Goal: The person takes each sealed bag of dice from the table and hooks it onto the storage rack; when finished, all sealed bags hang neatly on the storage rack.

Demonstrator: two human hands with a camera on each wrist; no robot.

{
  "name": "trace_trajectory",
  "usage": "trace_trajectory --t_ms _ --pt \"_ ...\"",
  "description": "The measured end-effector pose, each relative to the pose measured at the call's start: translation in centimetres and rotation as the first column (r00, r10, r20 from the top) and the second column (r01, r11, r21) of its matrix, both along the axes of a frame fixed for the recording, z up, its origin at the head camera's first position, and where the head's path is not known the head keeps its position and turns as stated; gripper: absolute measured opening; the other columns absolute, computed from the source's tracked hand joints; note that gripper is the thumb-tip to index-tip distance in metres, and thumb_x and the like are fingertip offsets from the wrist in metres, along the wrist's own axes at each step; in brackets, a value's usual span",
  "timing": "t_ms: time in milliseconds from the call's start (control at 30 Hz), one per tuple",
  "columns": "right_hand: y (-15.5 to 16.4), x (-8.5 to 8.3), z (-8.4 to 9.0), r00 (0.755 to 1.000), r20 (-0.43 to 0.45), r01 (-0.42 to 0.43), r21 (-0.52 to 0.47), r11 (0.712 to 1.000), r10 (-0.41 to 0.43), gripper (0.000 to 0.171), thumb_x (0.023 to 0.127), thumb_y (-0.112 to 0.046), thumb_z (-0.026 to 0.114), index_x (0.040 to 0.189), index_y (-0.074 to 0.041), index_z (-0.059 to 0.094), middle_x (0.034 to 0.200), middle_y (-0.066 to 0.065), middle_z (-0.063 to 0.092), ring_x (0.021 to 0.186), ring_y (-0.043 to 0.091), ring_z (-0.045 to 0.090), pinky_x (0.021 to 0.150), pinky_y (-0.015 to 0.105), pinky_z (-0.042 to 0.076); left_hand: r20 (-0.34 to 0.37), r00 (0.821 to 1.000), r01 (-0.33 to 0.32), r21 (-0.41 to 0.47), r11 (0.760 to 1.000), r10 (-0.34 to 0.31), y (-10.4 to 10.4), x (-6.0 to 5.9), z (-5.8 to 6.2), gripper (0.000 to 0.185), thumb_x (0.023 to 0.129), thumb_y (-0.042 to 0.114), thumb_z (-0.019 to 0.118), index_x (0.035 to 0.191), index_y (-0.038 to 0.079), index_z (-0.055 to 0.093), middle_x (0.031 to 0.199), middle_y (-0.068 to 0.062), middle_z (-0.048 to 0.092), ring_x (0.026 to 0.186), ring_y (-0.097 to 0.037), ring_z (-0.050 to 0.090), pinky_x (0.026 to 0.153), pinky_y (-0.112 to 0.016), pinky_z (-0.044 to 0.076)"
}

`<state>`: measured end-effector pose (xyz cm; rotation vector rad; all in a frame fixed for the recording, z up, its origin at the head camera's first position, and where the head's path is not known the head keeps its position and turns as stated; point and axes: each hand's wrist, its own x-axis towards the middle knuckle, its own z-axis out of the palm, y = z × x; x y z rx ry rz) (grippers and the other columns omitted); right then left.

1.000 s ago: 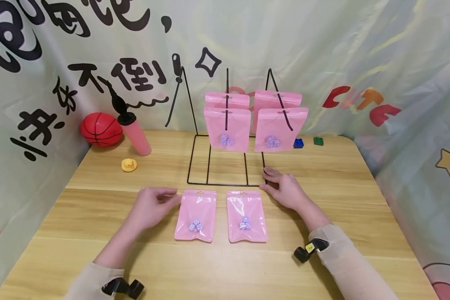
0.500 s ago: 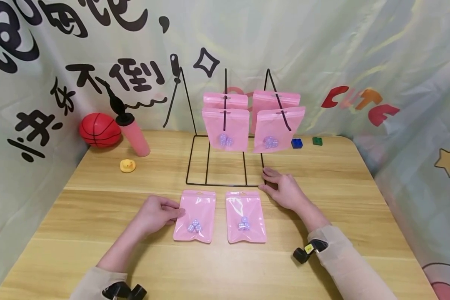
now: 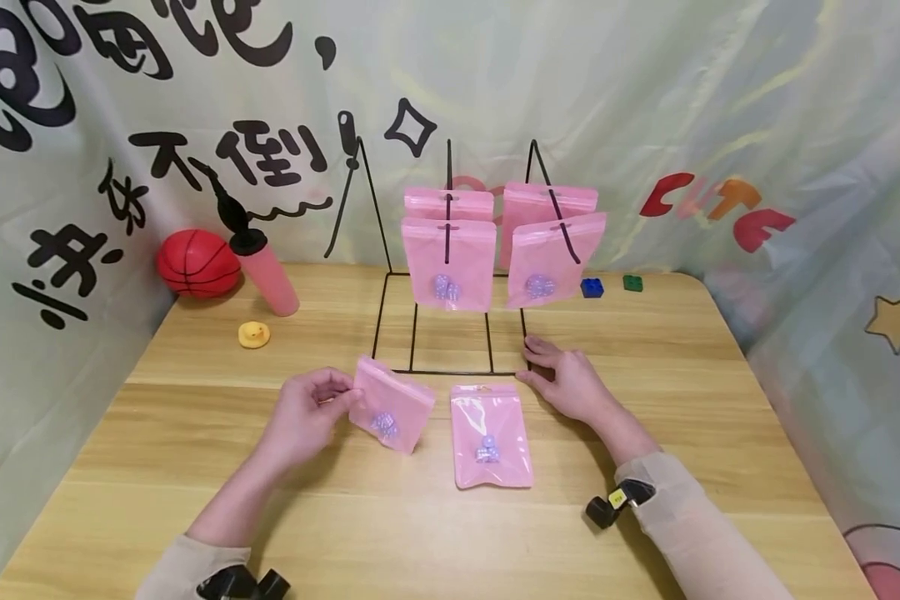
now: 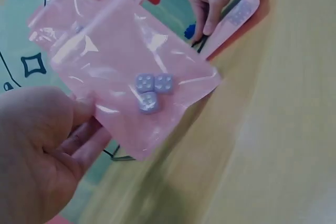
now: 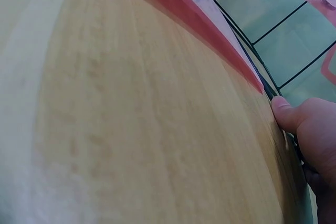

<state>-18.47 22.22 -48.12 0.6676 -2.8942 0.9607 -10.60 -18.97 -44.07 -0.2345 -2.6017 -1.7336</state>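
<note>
My left hand (image 3: 337, 398) pinches the left edge of a pink plastic pouch (image 3: 392, 405) and holds it tilted just above the table. Three pale purple dice (image 4: 151, 90) show through the pouch (image 4: 131, 72), with my left hand (image 4: 42, 145) below it. A second pink pouch (image 3: 490, 435) with dice lies flat on the table. My right hand (image 3: 543, 360) rests with fairly straight fingers on the front right corner of a black wire rack (image 3: 450, 372). Its thumb (image 5: 294, 116) lies against the base wire (image 5: 273, 90).
Several pink pouches (image 3: 448, 262) hang on the rack's hooks. A red ball (image 3: 197, 262), a pink pump (image 3: 266, 271) and a yellow duck (image 3: 254, 334) stand at the back left. Blue (image 3: 592, 287) and green (image 3: 633, 282) bricks sit back right. A printed cloth backdrop surrounds the wooden table (image 3: 720, 400).
My left hand slid to the left pouch, took hold of its edge and lifted it off the table, tilting it. The right hand has stayed on the rack's corner.
</note>
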Motion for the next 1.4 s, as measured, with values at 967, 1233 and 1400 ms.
trace_trajectory --t_ms 967,1233,1400 --pt "0.0 0.0 -0.2 1.000 -0.025 -0.002 0.015 1.000 0.003 0.048 0.101 -0.026 0.077 0.137 0.004 0.066 0.151 0.020 0.056 0.143 0.038 0.049 0.117 0.060 0.039 -0.266 0.907 -0.216 0.370 0.904 0.326 -1.3 -2.7 8.6 0.007 0.094 -0.007 0.076 0.099 -0.010 0.070 0.085 -0.004 0.074 0.076 -0.013 0.069 0.073 -0.020 0.060" --pt "0.1 0.0 -0.2 1.000 -0.029 0.001 0.018 1.000 0.000 0.048 0.101 -0.024 0.077 0.137 0.005 0.066 0.151 0.020 0.056 0.142 0.038 0.050 0.116 0.058 0.041 -0.218 0.914 -0.221 0.439 0.871 0.342 -1.5 -3.6 9.0 0.006 0.094 -0.008 0.076 0.098 -0.006 0.073 0.085 -0.004 0.074 0.075 -0.012 0.070 0.073 -0.019 0.060" --pt "-0.1 0.0 -0.1 1.000 -0.025 -0.001 0.016 1.000 0.002 0.048 0.100 -0.024 0.077 0.137 0.005 0.066 0.151 0.020 0.056 0.143 0.038 0.050 0.117 0.058 0.040 -0.174 0.926 -0.229 0.444 0.866 0.335 -1.7 -4.1 8.7 0.007 0.095 -0.004 0.076 0.100 -0.005 0.073 0.088 -0.006 0.074 0.079 -0.014 0.071 0.075 -0.019 0.061"
